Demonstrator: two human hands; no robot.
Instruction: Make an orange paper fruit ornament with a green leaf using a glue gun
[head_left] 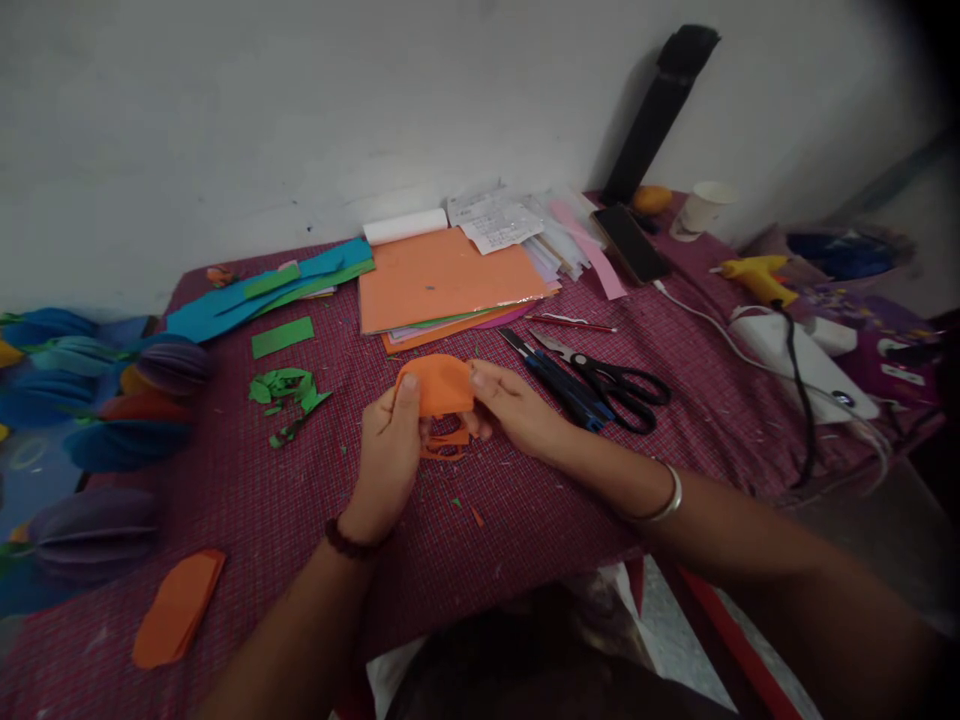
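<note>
Between my two hands is an orange paper piece (436,384) with a rounded top edge, held up over the table. My left hand (391,450) pinches its left side, thumb in front. My right hand (517,408) grips the right edge between thumb and fingers. Just below lie thin orange paper scraps (448,445), partly hidden by the fingers. To the right of my right hand rest black-handled scissors (611,375) and a blue box cutter (562,380). A stack of cut orange paper pieces (178,610) sits at the lower left.
Green scraps (289,395) and a green paper strip (282,338) lie left. Behind are orange sheets (450,275) and blue paper (262,290). Paper ornaments (94,525) crowd the left edge. A phone (630,243), paper cup (701,210), yellow glue gun (756,277) and white power strip (810,370) with cables are right.
</note>
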